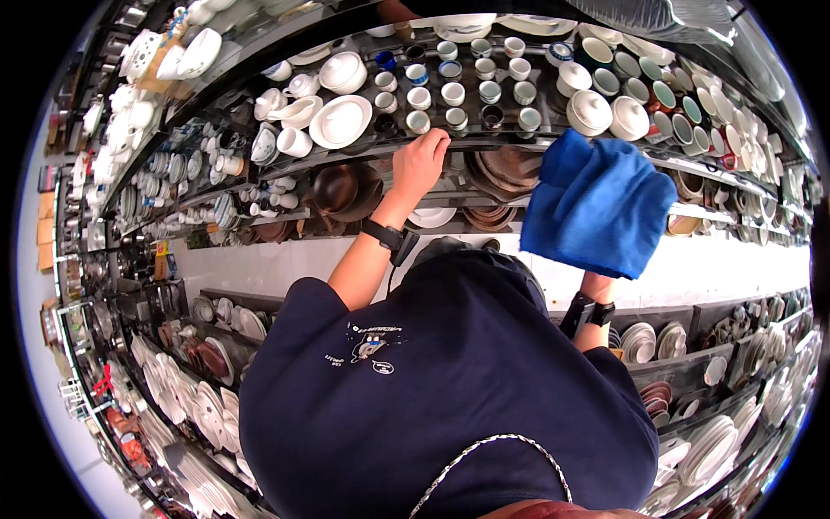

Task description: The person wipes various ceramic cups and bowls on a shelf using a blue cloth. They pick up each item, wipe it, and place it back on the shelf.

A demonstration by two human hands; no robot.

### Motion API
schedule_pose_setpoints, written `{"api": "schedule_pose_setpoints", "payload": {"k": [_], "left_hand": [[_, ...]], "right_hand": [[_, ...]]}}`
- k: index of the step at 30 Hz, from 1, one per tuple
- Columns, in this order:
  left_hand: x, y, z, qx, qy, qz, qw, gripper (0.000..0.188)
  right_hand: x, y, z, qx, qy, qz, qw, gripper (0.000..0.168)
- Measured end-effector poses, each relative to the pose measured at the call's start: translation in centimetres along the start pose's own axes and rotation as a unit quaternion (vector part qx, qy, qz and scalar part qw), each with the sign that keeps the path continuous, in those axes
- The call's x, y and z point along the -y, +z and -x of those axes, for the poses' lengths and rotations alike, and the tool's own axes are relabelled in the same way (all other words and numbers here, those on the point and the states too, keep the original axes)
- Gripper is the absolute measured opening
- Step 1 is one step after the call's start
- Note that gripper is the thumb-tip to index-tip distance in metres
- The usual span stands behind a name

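My left hand (420, 162) is raised at the front edge of a shelf, its fingers curled beside a small ceramic cup (417, 122); whether it touches the cup I cannot tell. A blue cloth (600, 207) hangs over my right hand, hiding its fingers; only the wrist shows below. Small cups stand in rows on the shelf, among them a dark cup (492, 117) and a pale one (530, 119). Just beyond the cloth are white lidded pots (589, 111). An oval white dish (340, 122) and a white mug (294, 142) sit left of my left hand.
Many mugs (682, 128) crowd the shelf at the right. Lower shelves hold brown bowls (335, 188) and brown plates (512, 170). A dark upper shelf edge crosses above the cups. Behind me, across a pale floor (259, 265), more racks hold stacked plates (639, 342).
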State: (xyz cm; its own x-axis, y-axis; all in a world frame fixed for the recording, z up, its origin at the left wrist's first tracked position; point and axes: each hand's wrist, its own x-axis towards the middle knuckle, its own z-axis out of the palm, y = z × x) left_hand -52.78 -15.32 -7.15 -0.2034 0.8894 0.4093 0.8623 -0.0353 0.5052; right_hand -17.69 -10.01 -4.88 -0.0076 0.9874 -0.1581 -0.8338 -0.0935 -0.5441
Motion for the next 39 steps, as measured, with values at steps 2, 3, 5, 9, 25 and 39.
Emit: {"api": "schedule_pose_setpoints", "payload": {"k": [2, 3, 5, 9, 25, 39], "left_hand": [[0.3, -0.9, 0.4, -0.024, -0.008, 0.012, 1.0, 0.009], [0.5, -1.4, 0.2, -0.037, -0.007, 0.006, 0.999, 0.007], [1.4, -3.3, 0.4, -0.069, -0.018, -0.014, 0.997, 0.005], [5.9, -5.8, -0.3, -0.141, -0.038, -0.05, 0.988, 0.015], [19.9, -9.7, -2.4, -0.09, -0.053, -0.203, 0.974, 0.025], [22.7, -11.4, -3.5, -0.081, 0.07, -0.103, 0.989, 0.022]], "right_hand": [[-1.4, -2.7, -0.1, -0.063, 0.009, 0.05, 0.997, 0.059], [-2.2, -4.2, 0.7, -0.089, 0.017, 0.066, 0.994, 0.059], [-4.2, -6.8, 2.9, -0.131, 0.062, 0.09, 0.985, 0.059], [-6.1, -9.1, 6.5, -0.171, 0.115, 0.098, 0.974, 0.06], [-6.6, -1.9, 10.2, -0.092, 0.061, 0.039, 0.993, 0.063], [-17.0, 7.2, 19.8, -0.037, 0.06, -0.008, 0.997, 0.065]]}}
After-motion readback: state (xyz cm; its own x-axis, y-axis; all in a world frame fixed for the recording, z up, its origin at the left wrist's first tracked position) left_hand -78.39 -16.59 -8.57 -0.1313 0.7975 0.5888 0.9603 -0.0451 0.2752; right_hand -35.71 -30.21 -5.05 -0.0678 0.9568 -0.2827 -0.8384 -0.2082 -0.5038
